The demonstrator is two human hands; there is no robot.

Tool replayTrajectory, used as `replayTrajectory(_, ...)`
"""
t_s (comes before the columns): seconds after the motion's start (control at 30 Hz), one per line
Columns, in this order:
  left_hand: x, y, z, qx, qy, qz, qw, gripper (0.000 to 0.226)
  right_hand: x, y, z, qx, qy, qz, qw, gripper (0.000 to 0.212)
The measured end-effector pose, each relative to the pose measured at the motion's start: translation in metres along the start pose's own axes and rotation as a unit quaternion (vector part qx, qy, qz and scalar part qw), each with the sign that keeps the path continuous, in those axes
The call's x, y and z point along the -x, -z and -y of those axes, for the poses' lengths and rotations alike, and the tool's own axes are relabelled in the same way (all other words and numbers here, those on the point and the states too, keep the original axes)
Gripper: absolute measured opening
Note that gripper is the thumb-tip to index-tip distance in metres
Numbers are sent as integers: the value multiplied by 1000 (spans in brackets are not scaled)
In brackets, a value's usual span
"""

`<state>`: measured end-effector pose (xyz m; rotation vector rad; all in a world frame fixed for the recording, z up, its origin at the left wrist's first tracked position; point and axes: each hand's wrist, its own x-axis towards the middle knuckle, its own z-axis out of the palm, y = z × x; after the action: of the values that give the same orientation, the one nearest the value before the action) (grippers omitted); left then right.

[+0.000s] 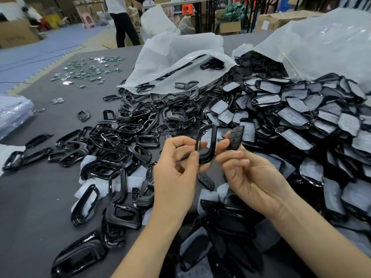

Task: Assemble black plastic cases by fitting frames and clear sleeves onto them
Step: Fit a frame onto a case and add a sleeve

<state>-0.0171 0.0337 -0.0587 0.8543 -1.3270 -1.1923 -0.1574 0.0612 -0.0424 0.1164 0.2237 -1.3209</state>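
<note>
Left hand (176,163) pinches a black frame (206,145) between thumb and fingers; right hand (247,173) grips a black case (235,138) (heaped frames (124,137) lie beyond)

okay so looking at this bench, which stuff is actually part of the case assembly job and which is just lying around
Part of the job:
- black frame in the left hand
- black case in the right hand
- loose frames pile
- sleeved cases pile

Just lying about:
- small shiny metal pieces
- white plastic bags
- cardboard boxes

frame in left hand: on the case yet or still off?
Off. The frame in the left hand sits apart from the case in the right hand.
</note>
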Motion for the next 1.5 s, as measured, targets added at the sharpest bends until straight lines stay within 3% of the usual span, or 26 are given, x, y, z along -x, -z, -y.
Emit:
replayTrajectory(0.07, 0, 0, 1, 3, 0, -6, 1000, 27, -4, 3, 2, 2, 38, 27, 999, 59)
replayTrajectory(0.1, -1, 0, 1, 5, -1, -9, 1000, 28, -6, 5, 4, 8, 49, 35, 998, 68)
replayTrajectory(0.13, -1, 1, 0, 8, 0, -10, 1000, 28, -6, 4, 3, 42, 57, 29, 997, 65)
replayTrajectory(0.23, -4, 2, -1, 44, 36, 3, 998, 26, -6, 4, 0, 174, 113, -12, 978, 24)
replayTrajectory(0.33, -6, 2, -1, 122, 105, 28, 987, 34, -4, 5, -7, 310, 180, -20, 933, 12)
replayTrajectory(0.43, -4, 0, 1, 145, 134, 64, 978, 41, -1, 7, -15, 435, 239, 5, 868, 11)
replayTrajectory(0.53, -1, -3, 3, 119, 134, 77, 981, 45, 2, 8, -14, 541, 302, -34, 784, 1)
replayTrajectory(0.6, 0, -5, 2, 109, 130, 87, 982, 45, 3, 8, -13, 589, 331, -69, 734, 9)
replayTrajectory(0.83, 1, -6, 1, 119, 156, 112, 974, 26, 3, 9, -18, 712, 393, -107, 573, 33)
replayTrajectory(0.97, 0, -4, 4, 125, 151, 112, 974, 28, 5, 9, -18, 737, 415, -98, 525, 37)
replayTrajectory(1.1, 1, -4, 4, 126, 119, 151, 973, 23, 6, 7, -22, 792, 460, -91, 391, 30)
replayTrajectory(1.13, 1, -4, 5, 125, 116, 149, 974, 26, 6, 7, -23, 795, 470, -89, 373, 29)
replayTrajectory(1.17, 1, -3, 6, 126, 116, 144, 975, 31, 6, 7, -23, 791, 476, -88, 373, 28)
replayTrajectory(1.3, -1, -1, 8, 144, 139, 118, 973, 33, 6, 6, -20, 752, 461, -101, 460, 13)
replayTrajectory(1.5, 0, -2, 11, 136, 124, 143, 972, 28, 5, 7, -17, 736, 429, -136, 507, 5)
